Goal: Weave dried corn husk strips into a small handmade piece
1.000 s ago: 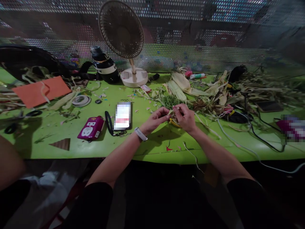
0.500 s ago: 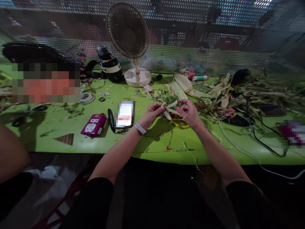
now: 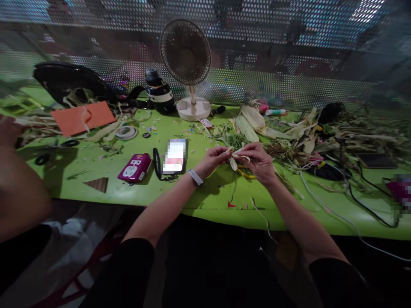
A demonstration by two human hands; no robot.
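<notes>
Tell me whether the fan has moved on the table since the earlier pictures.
No. The fan keeps its place just right of the black bottle on the green table; both shift rightward in view together as the camera turns.

The left hand (image 3: pixel 217 158) and right hand (image 3: pixel 259 161) are hiding parts of the pale strip (image 3: pixel 233 163). Pixelation is masking the phone's screen (image 3: pixel 175 155). The left edge is cutting off a co-worker's arm (image 3: pixel 19 192); the right, a purple pack (image 3: pixel 400 190). The mesh (image 3: pixel 257 64) is obscuring everything behind it.

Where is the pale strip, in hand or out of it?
In hand: the left hand and right hand pinch the pale strip, and an end hangs between them.
</notes>
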